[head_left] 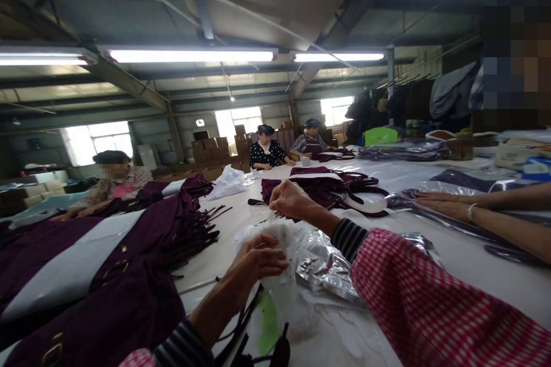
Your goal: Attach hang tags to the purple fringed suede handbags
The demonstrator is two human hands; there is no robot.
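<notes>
My right hand is raised over the table, its fingers pinched together. What they hold, if anything, is too small to make out. Lower and to the left, my left hand has its fingers stretched out beside a crumpled clear plastic bag. Whether it touches the plastic I cannot tell. A shiny silver foil packet lies under my right forearm. Below my left hand are dark straps and a green piece seen partly through plastic. Behind my right hand rests a purple bag with straps.
Stacked purple bags with white bands fill the left side. At the right, another person's hands press on clear plastic packaging. Several co-workers sit around the table. A white plastic bag and a green chair back are farther off.
</notes>
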